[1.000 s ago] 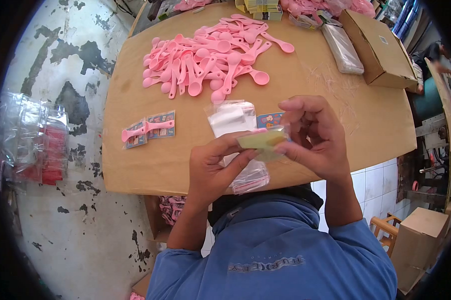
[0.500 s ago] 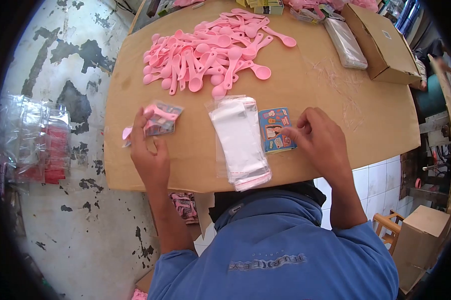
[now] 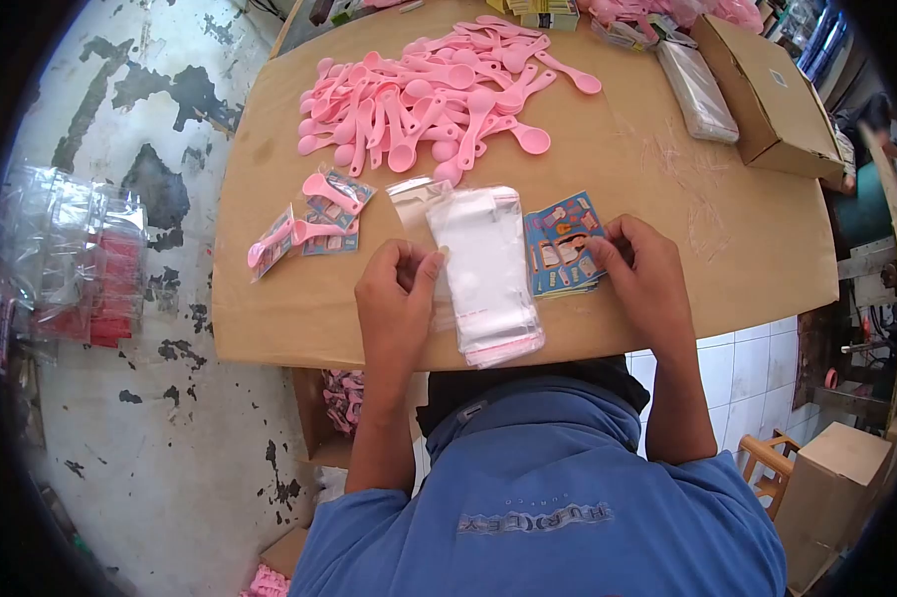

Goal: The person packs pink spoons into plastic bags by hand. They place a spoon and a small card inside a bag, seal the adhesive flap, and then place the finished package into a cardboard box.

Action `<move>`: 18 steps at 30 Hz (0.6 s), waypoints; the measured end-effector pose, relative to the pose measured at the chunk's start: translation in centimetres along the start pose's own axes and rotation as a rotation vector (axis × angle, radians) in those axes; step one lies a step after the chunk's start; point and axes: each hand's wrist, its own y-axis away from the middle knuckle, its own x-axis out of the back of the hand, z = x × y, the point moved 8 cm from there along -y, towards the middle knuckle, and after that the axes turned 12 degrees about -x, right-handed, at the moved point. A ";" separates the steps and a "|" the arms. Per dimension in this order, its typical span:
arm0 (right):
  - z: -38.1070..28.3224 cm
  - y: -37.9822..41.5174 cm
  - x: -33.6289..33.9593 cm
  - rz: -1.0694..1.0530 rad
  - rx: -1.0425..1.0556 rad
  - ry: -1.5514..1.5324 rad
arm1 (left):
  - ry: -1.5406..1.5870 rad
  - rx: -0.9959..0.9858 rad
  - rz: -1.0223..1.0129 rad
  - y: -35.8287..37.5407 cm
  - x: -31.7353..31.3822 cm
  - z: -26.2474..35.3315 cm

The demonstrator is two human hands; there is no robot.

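Observation:
A stack of clear plastic bags [image 3: 483,269] with a white, shiny look lies in front of me. My left hand [image 3: 399,294] is at its left edge, thumb and forefinger pinched on a bag there; the exact grip is partly hidden. To the right lies a small pile of blue printed cards [image 3: 565,244]. My right hand [image 3: 649,279] pinches the right edge of the top card, which sits slightly turned on the pile. Left of the bags, pink spoons [image 3: 334,194] lie with blue cards in clear packets.
A big heap of pink measuring spoons [image 3: 419,99] covers the far middle of the brown table [image 3: 767,249]. At the far right stand a cardboard box [image 3: 767,99] and a wrapped bundle of clear bags [image 3: 697,92]. Thin clear strips [image 3: 687,189] are scattered nearby.
My left hand has left the packed spoons and moved right to the bag stack. My right hand has closed on the top card, which has turned a little.

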 end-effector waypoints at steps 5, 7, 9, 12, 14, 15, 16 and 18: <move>-2.1 1.1 1.1 0.131 0.095 -0.182 | 0.448 -0.017 0.107 0.4 0.5 -2.3; -2.6 1.7 0.4 0.059 0.069 -0.318 | 0.703 0.001 0.126 0.7 0.3 -2.4; -2.8 2.4 -0.7 -0.052 0.052 -0.485 | 0.939 0.082 0.108 1.1 -0.5 -1.8; -3.3 3.2 -1.9 -0.178 0.079 -0.549 | 1.121 0.146 0.117 1.1 -1.1 0.5; -2.9 3.6 -2.2 -0.245 0.045 -0.544 | 1.157 0.141 0.127 1.0 -1.2 1.0; -2.6 3.9 -2.3 -0.277 0.026 -0.540 | 1.176 0.140 0.131 1.0 -1.2 1.2; -2.5 4.2 -2.5 -0.303 0.019 -0.566 | 1.154 0.134 0.127 1.0 -1.3 1.2; -2.6 4.7 -2.7 -0.353 0.011 -0.619 | 1.112 0.115 0.119 0.9 -1.5 1.2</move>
